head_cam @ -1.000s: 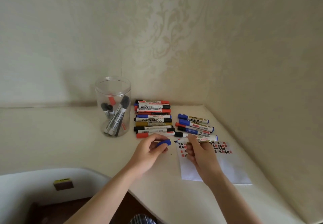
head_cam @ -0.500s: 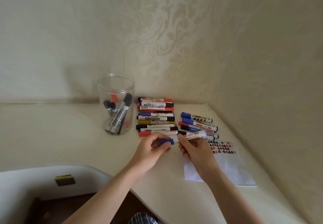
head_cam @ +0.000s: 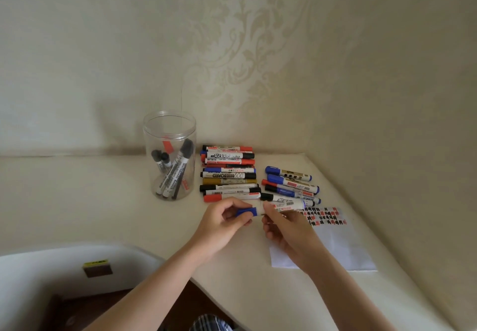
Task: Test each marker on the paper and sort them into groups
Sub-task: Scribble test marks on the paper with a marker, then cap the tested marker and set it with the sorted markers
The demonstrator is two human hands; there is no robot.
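Two hands hold one marker [head_cam: 277,206] level above the worktop [head_cam: 103,214], just left of the paper [head_cam: 340,243]: the left hand [head_cam: 222,223] pinches its blue cap [head_cam: 247,212], the right hand [head_cam: 289,230] grips the white, label-printed barrel.

bare tabletop [head_cam: 77,201] is left open to the left of the clear jar [head_cam: 169,155], which stands upright just beside the stacked markers [head_cam: 228,173]. a narrow bare strip is seen between that stack and the second marker row [head_cam: 290,186]. the right and back are closed off by walls [head_cam: 387,98], and the paper [head_cam: 343,248] lies flat near the right edge.
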